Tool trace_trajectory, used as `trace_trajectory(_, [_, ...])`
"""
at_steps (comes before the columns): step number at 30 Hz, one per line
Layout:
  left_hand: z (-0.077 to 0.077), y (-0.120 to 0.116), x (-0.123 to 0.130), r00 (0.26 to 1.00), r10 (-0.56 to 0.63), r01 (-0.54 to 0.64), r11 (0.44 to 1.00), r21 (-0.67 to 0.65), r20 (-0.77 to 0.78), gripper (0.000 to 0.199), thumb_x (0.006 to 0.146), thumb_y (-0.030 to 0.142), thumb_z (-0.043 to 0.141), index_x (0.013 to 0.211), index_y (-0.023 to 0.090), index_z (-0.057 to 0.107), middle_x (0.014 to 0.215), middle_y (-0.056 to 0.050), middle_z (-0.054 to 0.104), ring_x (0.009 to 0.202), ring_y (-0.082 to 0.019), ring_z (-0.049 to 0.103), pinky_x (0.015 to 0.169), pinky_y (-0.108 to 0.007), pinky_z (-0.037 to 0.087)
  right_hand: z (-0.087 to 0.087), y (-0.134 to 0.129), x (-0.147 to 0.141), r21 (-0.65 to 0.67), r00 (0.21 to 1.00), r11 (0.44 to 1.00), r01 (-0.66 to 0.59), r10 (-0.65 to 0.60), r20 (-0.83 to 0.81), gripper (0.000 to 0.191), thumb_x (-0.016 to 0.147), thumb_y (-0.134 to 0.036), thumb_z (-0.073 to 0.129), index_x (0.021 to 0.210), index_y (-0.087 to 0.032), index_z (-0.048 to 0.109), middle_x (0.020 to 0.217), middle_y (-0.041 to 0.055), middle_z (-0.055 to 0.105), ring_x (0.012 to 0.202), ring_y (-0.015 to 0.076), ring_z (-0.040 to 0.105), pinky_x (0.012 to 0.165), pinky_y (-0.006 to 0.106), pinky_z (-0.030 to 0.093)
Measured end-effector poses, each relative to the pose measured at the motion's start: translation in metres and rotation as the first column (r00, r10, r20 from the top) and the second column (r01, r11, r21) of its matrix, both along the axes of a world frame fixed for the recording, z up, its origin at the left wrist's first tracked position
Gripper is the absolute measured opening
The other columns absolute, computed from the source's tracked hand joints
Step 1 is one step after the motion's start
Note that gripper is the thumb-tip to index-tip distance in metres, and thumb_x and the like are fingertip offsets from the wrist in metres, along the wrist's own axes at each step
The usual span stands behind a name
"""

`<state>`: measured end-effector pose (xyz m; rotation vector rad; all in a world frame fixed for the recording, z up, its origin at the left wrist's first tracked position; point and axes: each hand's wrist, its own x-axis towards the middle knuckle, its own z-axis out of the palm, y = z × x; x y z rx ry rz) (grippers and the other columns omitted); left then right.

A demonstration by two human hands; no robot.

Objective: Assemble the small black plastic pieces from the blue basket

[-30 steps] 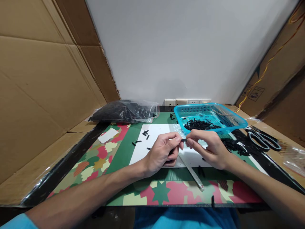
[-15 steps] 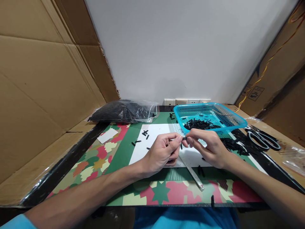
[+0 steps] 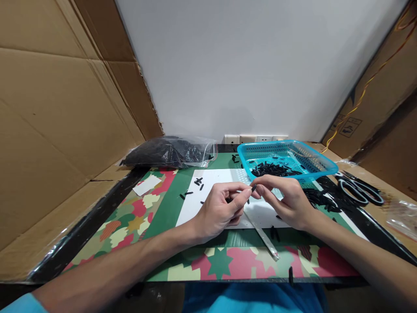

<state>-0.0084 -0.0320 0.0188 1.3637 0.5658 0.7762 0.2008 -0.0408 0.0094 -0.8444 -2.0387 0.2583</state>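
Observation:
A small black stick-like piece [image 3: 253,188] is pinched between the fingertips of both hands, above the white sheet [image 3: 189,211]. My left hand [image 3: 226,204] is closed, its thumb and forefinger on the piece's near-left end. From the other side my right hand [image 3: 283,198] touches it with thumb and forefinger; its far end is partly covered by those fingers. Another dark bit [image 3: 228,199] shows inside the curl of my left hand, too hidden to name. Below the hands lies a narrow pale strip [image 3: 265,241], its upper end by my left hand.
Behind my right hand stands a blue basket [image 3: 325,167] with many similar black pieces [image 3: 273,169]. A black pile [image 3: 321,200] and scissors [image 3: 358,191] lie rightward. At back left rests a filled plastic bag [image 3: 166,152]. Loose pieces [image 3: 198,181] dot the sheet. Cardboard [image 3: 58,95] walls the left.
The black piece has turned from nearly level to tilted, its right end up. Both hands have shifted only slightly, fingers still on it; a dark bit now shows inside my left hand.

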Motion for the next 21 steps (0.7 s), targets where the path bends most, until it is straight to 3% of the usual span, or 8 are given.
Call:
trace_trajectory(3, [-0.0002, 0.0005, 0.0004, 1.0, 0.015, -0.015, 1.0, 0.001, -0.009, 0.031, 0.093, 0.043, 0.066, 0.098, 0.012, 0.069, 0.049, 0.011, 0.032, 0.041, -0.002, 0.02, 0.039, -0.016, 0.024, 0.0, -0.0024, -0.003, 0.015, 0.993, 0.998, 0.067, -0.065, -0.103, 0.01, 0.099, -0.023, 0.057, 0.107, -0.02, 0.063, 0.088, 0.0031, 0.07, 0.065, 0.0119, 0.062, 0.058, 0.024, 0.049])
trace_trajectory(6, [-0.0014, 0.0015, 0.0007, 0.999, 0.038, -0.038, 0.999, 0.01, -0.019, 0.034, 0.094, 0.046, 0.064, 0.094, 0.012, 0.068, 0.049, 0.01, 0.033, 0.041, -0.003, 0.02, 0.038, -0.017, 0.022, -0.0008, -0.0038, -0.0044, 0.139, 0.976, 0.981, 0.134, -0.106, -0.19, 0.007, 0.096, -0.02, 0.061, 0.103, -0.021, 0.062, 0.086, 0.0019, 0.068, 0.061, 0.0115, 0.06, 0.057, 0.025, 0.051])
trace_trajectory(12, [-0.0035, 0.0049, 0.0007, 0.996, 0.079, -0.078, 0.996, 0.034, -0.028, 0.034, 0.092, 0.047, 0.066, 0.084, 0.015, 0.062, 0.051, 0.01, 0.032, 0.042, -0.003, 0.022, 0.038, -0.016, 0.022, 0.0007, -0.0015, -0.0012, 0.268, 0.998, 0.963, 0.031, -0.045, 0.046, 0.006, 0.099, -0.019, 0.058, 0.095, -0.021, 0.062, 0.068, -0.0019, 0.061, 0.054, 0.0096, 0.049, 0.051, 0.024, 0.04])
trace_trajectory(18, [-0.0024, 0.0027, 0.0014, 0.992, 0.11, -0.106, 0.992, 0.074, -0.056, 0.034, 0.092, 0.048, 0.065, 0.089, 0.014, 0.065, 0.051, 0.009, 0.035, 0.042, -0.003, 0.025, 0.039, -0.016, 0.024, 0.0002, -0.0031, -0.0028, 0.291, 0.997, 0.954, 0.078, -0.068, -0.045, 0.012, 0.095, -0.011, 0.06, 0.099, -0.021, 0.064, 0.078, 0.0007, 0.068, 0.062, 0.0102, 0.059, 0.055, 0.023, 0.045])
trace_trajectory(21, [-0.0034, 0.0035, 0.0016, 0.992, 0.115, -0.111, 0.991, 0.076, -0.051, 0.033, 0.092, 0.047, 0.065, 0.089, 0.015, 0.064, 0.052, 0.01, 0.033, 0.042, -0.003, 0.025, 0.039, -0.016, 0.024, -0.0012, -0.0027, -0.0025, 0.249, 0.999, 0.968, 0.026, -0.032, 0.02, 0.013, 0.096, -0.011, 0.058, 0.102, -0.02, 0.065, 0.082, 0.0019, 0.07, 0.065, 0.0102, 0.061, 0.057, 0.022, 0.046])
